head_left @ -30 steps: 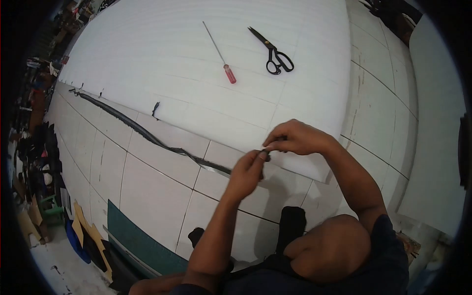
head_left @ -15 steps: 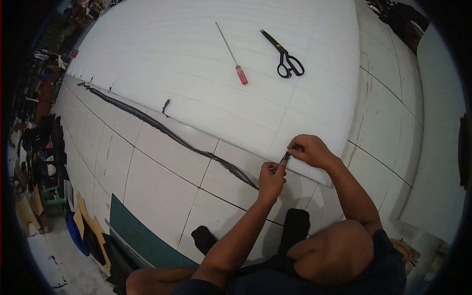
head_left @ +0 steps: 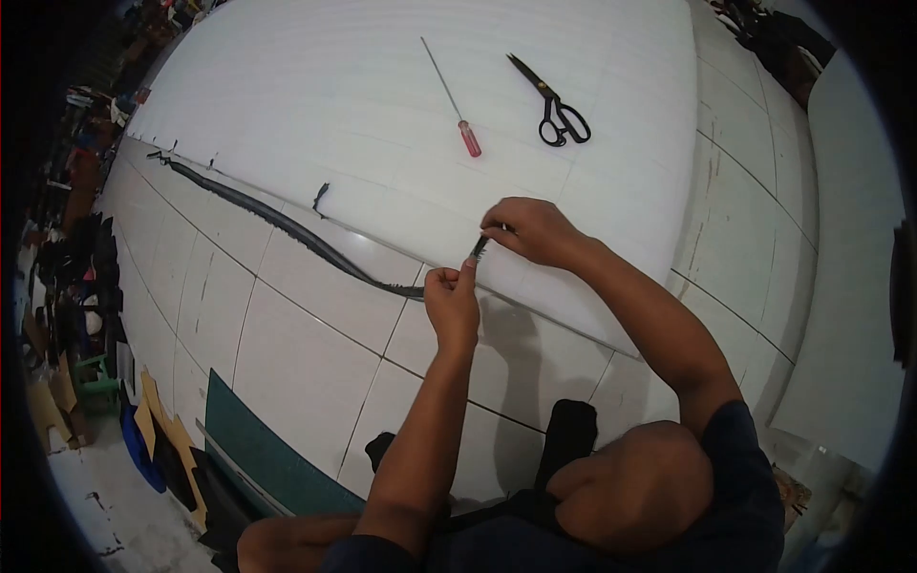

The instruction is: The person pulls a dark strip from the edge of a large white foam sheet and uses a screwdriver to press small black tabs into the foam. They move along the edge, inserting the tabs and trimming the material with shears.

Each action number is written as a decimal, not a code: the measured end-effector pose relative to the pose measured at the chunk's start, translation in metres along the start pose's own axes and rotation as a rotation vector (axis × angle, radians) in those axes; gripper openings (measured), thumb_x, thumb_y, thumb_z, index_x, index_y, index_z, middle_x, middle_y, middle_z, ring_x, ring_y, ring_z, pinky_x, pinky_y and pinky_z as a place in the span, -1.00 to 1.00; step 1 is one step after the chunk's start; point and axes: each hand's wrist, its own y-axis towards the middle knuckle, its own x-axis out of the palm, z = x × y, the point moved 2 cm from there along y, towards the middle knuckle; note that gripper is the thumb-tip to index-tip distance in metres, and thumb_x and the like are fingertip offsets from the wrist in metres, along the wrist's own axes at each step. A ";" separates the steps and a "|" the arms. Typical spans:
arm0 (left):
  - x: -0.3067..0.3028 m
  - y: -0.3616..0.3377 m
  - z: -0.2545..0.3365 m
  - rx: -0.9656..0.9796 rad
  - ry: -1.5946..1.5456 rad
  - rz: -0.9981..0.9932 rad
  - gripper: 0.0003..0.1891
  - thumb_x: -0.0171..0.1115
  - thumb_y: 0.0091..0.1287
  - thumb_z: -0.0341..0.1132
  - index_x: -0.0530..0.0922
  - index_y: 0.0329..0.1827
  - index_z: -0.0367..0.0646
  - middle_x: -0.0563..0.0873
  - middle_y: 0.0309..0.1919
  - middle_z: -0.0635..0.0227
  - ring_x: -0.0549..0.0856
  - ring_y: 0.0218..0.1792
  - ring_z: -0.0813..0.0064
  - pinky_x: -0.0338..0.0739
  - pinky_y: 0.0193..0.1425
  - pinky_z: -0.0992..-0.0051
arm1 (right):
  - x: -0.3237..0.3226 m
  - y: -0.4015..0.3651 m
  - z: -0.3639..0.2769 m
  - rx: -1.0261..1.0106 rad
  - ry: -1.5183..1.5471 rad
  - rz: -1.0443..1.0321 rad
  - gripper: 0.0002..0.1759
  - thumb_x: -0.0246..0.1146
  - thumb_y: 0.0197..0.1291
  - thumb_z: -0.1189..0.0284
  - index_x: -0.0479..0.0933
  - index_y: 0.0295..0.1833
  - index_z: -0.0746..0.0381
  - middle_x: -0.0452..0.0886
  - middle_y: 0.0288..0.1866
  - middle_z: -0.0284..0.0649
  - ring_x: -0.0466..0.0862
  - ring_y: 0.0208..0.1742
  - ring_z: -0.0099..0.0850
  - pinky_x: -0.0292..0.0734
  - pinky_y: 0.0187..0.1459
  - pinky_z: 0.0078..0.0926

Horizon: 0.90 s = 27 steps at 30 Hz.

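Observation:
A long black strip with ragged edges (head_left: 296, 229) stretches over the floor tiles from the far left towards my hands. My left hand (head_left: 451, 296) is closed on its near end, thumb uppermost. Just up and to the right, my right hand (head_left: 530, 229) pinches the tip, and a short dark piece with frayed edges shows between the two hands. Both hands are over the near edge of a white foam sheet (head_left: 611, 201). On that sheet lie a screwdriver (head_left: 468, 138) with a red handle and black scissors (head_left: 564, 119), out of reach of my fingers.
Small black scraps (head_left: 322, 198) lie along the sheet's edge. A green cutting mat (head_left: 258, 454) with a metal ruler is at the lower left, beside cardboard pieces (head_left: 158, 411). A green stool (head_left: 95, 382) and piled items line the left side; a white roll (head_left: 845, 267) is at right.
Both hands have moved left and farther forward, carrying the end of the black strip with them. The slack near stretch of strip on the tiles has been lifted up.

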 end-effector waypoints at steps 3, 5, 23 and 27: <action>0.000 0.021 -0.012 -0.131 0.014 -0.025 -0.59 0.52 0.26 -0.13 0.43 -0.30 -0.20 0.53 -0.43 0.42 0.45 -0.45 0.62 0.40 -0.38 0.55 | 0.014 0.021 0.010 -0.040 -0.126 -0.070 -0.81 0.33 0.29 0.31 0.66 -0.14 0.20 0.70 -0.19 -0.19 0.70 -0.15 -0.22 0.59 -0.11 -0.26; 0.000 0.030 -0.026 -0.200 0.089 -0.023 -0.46 0.58 0.18 -0.08 0.40 -0.17 -0.25 0.53 -0.42 0.36 0.46 -0.44 0.59 0.41 -0.38 0.52 | 0.014 0.028 0.015 -0.017 -0.109 -0.155 -0.80 0.35 0.28 0.29 0.66 -0.13 0.18 0.71 -0.18 -0.22 0.70 -0.15 -0.24 0.59 -0.09 -0.28; 0.002 0.048 -0.034 -0.459 -0.117 -0.157 0.22 0.59 0.06 -0.04 -0.08 0.52 -0.57 0.38 0.32 -0.23 0.48 0.30 0.06 0.46 0.30 0.24 | -0.012 0.131 0.056 0.507 -0.203 0.028 -0.50 0.05 0.40 0.15 0.47 0.15 0.38 0.58 0.17 0.25 0.66 0.12 0.06 0.56 0.16 -0.06; 0.005 0.050 -0.035 -0.474 -0.092 -0.135 0.16 0.55 0.11 -0.08 -0.08 0.50 -0.58 0.34 0.35 -0.29 0.43 0.37 -0.01 0.36 0.42 0.26 | -0.082 0.040 0.011 0.418 -0.303 0.078 -0.61 0.09 0.39 0.25 0.40 0.16 0.30 0.69 -0.08 0.14 0.69 -0.03 0.12 0.56 0.05 -0.04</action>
